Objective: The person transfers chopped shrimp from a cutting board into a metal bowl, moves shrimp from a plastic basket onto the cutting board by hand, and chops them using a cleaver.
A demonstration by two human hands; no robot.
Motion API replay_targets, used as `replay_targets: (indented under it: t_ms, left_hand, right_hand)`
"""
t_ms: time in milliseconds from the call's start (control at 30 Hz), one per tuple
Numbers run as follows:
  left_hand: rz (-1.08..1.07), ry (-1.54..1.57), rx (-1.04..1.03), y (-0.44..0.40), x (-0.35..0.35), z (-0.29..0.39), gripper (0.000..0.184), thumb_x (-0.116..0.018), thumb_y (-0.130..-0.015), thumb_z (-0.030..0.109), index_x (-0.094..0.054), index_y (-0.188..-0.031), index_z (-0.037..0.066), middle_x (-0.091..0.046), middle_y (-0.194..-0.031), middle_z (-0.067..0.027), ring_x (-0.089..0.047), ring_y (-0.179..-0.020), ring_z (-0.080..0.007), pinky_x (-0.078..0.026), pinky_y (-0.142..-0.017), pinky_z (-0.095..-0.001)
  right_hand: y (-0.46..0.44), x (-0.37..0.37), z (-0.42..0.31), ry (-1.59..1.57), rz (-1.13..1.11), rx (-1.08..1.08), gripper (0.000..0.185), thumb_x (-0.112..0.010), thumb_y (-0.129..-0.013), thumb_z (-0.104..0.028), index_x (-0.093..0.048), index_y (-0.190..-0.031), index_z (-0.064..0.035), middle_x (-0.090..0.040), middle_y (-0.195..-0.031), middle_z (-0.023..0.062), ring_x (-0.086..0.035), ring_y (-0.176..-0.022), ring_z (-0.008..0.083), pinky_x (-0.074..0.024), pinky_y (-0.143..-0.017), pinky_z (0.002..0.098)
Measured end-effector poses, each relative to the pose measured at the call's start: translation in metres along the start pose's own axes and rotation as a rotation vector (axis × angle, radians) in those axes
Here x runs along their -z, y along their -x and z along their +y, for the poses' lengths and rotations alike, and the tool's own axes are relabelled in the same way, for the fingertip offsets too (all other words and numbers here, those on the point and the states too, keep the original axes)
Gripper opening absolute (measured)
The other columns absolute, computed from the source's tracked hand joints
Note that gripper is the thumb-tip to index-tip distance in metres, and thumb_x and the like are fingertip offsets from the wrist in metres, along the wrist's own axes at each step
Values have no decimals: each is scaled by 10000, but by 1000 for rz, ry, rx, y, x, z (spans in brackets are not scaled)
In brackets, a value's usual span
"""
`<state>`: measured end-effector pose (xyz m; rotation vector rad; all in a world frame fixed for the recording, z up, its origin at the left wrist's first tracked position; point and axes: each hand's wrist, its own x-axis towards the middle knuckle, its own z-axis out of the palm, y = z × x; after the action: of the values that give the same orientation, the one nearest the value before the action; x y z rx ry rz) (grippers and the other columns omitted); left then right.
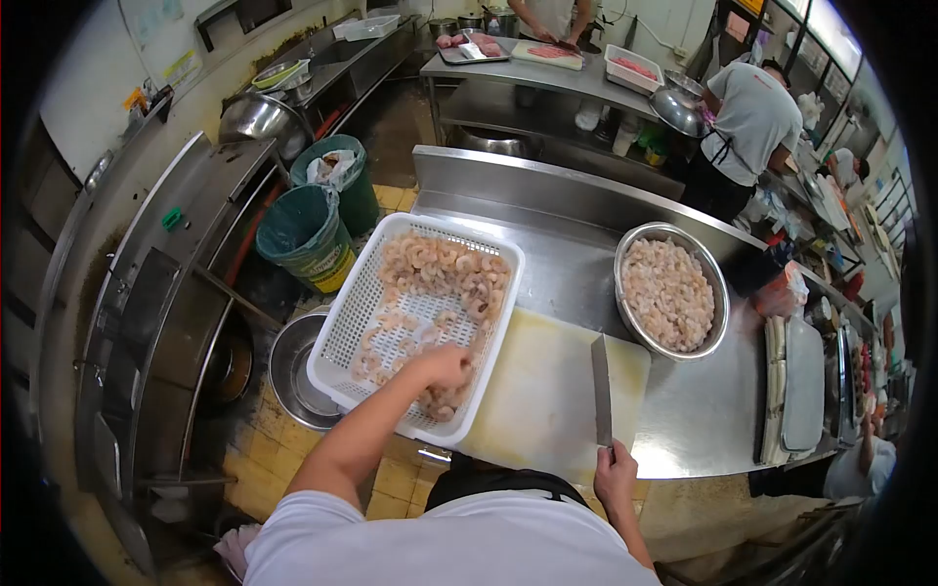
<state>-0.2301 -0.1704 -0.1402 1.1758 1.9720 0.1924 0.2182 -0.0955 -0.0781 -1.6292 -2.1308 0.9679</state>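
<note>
My left hand (446, 367) is inside a white perforated basket (325, 337), low over the peeled shrimp (440, 264). Its fingers are curled closed, and whatever they hold is hidden. Most of the shrimp are heaped toward the basket's far side, with others scattered across the bottom and near my hand. My right hand (614, 476) grips the handle of a broad-bladed knife (601, 391). The blade points away from me over the right part of a pale cutting board (528, 400). Beyond the board to the right stands a metal bowl (724, 314) full of shrimp pieces (667, 293).
A raised steel edge (567, 190) backs the table. Green bins (305, 230) and a metal basin (293, 376) stand left of the basket. Folded cloths and a grey tray (804, 381) lie at right. Other people (757, 117) work at tables farther back.
</note>
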Motion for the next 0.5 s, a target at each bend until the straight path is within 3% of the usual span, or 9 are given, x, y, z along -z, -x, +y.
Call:
replay_targets:
  t_ms: [67,167,300,367,400,467,500]
  left_hand:
    - [-42,151,-38,45,10,-1,652,-740,-855,435,-636,-1427,140,-598,-1443,-250,-601,-1320,-398,-480,-1131,-452]
    - [297,18,145,70,10,-15,722,-829,-794,500,-659,-1402,149,-603,-1415,-237,-611,-1292,-392,-483,-1127,-451]
    - [119,167,151,65,-6,1,742,-770,-830,386,-581,-1486,96,-651,-1409,-230,-653,-1256,-371,-525,-1073,-417]
    - [123,216,52,45,-33,-7,725,-774,-827,326,-582,-1486,92,-679,-1375,-206,-660,-1235,-356,-523,-1067,-410]
    - [126,335,67,44,-37,-4,698,-761,-837,289,-584,-1485,98,-692,-1336,-184,-669,-1194,-330,-535,-1028,-409]
    - [128,573,93,41,-45,2,649,-734,-857,216,-590,-1482,111,-719,-1258,-140,-687,-1111,-279,-559,-950,-408]
    - [60,694,135,38,-45,1,601,-721,-876,178,-595,-1459,109,-714,-1200,-118,-684,-1022,-231,-557,-831,-368]
  right_hand:
    - [-2,4,-2,0,-3,1,306,-674,-970,-159,-711,-1207,30,-706,-825,236,-699,-723,357,-538,-695,435]
    - [-6,6,-1,-33,-12,6,298,-669,-972,-152,-712,-1209,24,-700,-809,225,-685,-707,347,-533,-689,433]
    - [-11,4,10,-85,26,83,279,-661,-977,-142,-715,-1203,12,-689,-787,210,-668,-686,339,-527,-683,432]
    - [-14,6,9,-99,9,84,280,-662,-981,-127,-711,-1200,40,-653,-730,154,-593,-645,228,-498,-643,386]
    - [-15,7,9,-106,2,83,281,-663,-983,-120,-709,-1198,54,-636,-702,127,-556,-625,172,-483,-622,363]
    - [-17,8,13,-113,-10,84,276,-663,-983,-122,-711,-1198,44,-639,-709,138,-567,-626,188,-491,-630,371]
    - [-18,8,15,-117,-17,87,274,-663,-983,-123,-712,-1198,39,-640,-713,143,-572,-626,196,-495,-633,376]
